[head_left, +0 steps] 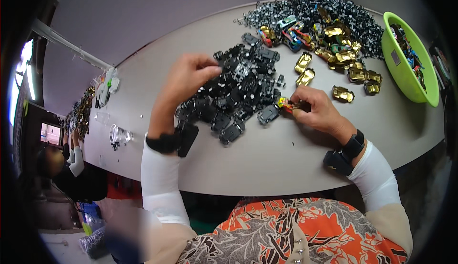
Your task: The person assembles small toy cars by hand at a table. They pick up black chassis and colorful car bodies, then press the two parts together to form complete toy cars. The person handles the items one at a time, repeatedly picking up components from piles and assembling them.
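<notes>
My left hand (188,78) is over the left side of a heap of black toy car chassis (231,130). Its thumb is stretched toward the heap, apart from the bent forefinger, with nothing visible between them. At the heap's right edge, my right hand (317,109) pinches a small red and yellow toy car (285,104), mostly covered by the fingers. One grey-black chassis (268,114) lies just left of that car, seemingly on the table. Two gold toy car bodies (304,77) rest just beyond my right hand.
Several gold and coloured car bodies (343,54) lie farther back, before a bank of small dark parts (310,13). A green basin (389,49) of toy cars stands at right. Clear plastic cups (119,134) are at left, where another person (67,166) works beside the table (229,171).
</notes>
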Demonstrator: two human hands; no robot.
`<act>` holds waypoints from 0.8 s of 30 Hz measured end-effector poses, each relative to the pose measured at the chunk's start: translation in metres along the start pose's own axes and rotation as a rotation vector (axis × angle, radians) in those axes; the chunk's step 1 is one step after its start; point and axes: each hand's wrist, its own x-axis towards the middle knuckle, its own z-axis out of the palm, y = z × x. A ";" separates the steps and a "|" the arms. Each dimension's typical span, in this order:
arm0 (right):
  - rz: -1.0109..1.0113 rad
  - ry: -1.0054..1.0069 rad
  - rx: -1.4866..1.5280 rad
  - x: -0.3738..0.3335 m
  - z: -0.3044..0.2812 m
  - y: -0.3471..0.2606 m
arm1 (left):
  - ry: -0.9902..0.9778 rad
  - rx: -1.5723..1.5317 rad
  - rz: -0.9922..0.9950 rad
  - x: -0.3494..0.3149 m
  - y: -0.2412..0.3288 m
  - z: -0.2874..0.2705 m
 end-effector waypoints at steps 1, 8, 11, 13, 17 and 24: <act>-0.024 -0.004 -0.094 -0.002 -0.004 -0.004 | -0.002 -0.027 0.016 -0.015 0.002 0.011; -0.030 -0.128 -0.422 -0.004 -0.004 -0.025 | 0.163 0.194 0.382 -0.072 0.026 0.113; 0.023 -0.139 -0.430 -0.005 -0.009 -0.025 | 0.202 0.309 0.375 -0.058 0.043 0.126; 0.078 -0.127 -0.376 -0.006 -0.014 -0.027 | 0.174 0.361 0.371 -0.052 0.046 0.131; 0.113 -0.121 -0.398 -0.008 -0.023 -0.029 | 0.093 0.434 0.313 -0.051 0.051 0.135; 0.053 -0.192 -0.494 -0.012 -0.016 -0.025 | 0.026 0.507 0.345 -0.054 0.062 0.146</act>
